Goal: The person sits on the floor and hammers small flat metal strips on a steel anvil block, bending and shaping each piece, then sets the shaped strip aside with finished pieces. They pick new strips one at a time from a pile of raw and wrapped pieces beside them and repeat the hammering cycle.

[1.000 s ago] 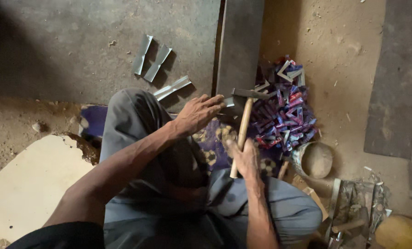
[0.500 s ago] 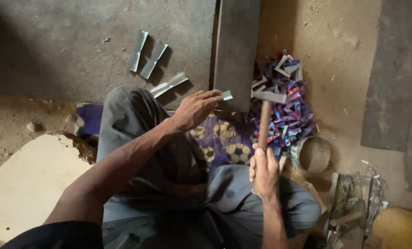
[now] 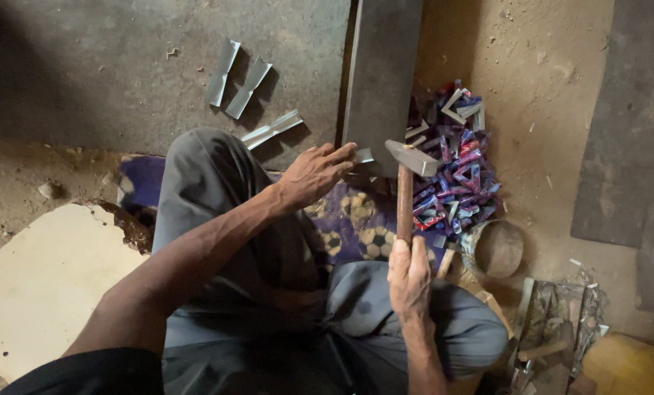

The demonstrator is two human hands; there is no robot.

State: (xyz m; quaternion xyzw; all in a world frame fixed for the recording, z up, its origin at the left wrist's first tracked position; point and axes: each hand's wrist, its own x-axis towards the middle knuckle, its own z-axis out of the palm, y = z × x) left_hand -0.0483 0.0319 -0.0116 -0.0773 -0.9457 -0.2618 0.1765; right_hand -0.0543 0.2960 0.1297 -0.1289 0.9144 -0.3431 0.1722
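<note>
Left hand [image 3: 316,174] first: we have it stretched forward over our knee, fingers pressed together on a small folded metal strip [image 3: 364,156], pinning it against the near end of the long grey steel bar [image 3: 382,73] that runs straight away from us across the floor. Our right hand [image 3: 409,276] is wrapped tight around the wooden handle of the hammer [image 3: 406,183], low on the shaft, so the handle stands almost upright in the view and the steel head sits at the top, just right of the strip and very close to it.

What matters is how these lie. We see the strip ahead of and slightly left of the right hand, directly beyond the hammer head, with the left fingertips touching its left side. We read the strip's long axis as crosswise to the bar, though it is small and partly covered by the fingers, so we cannot be sure. Our left hand is the nearer of the two to the strip; the right reaches it only through the hammer.

Three more bent metal strips [image 3: 245,89] lie apart on the grey slab to the left, and a heap of red and blue folded pieces [image 3: 455,183] sits just right of the hammer.
</note>
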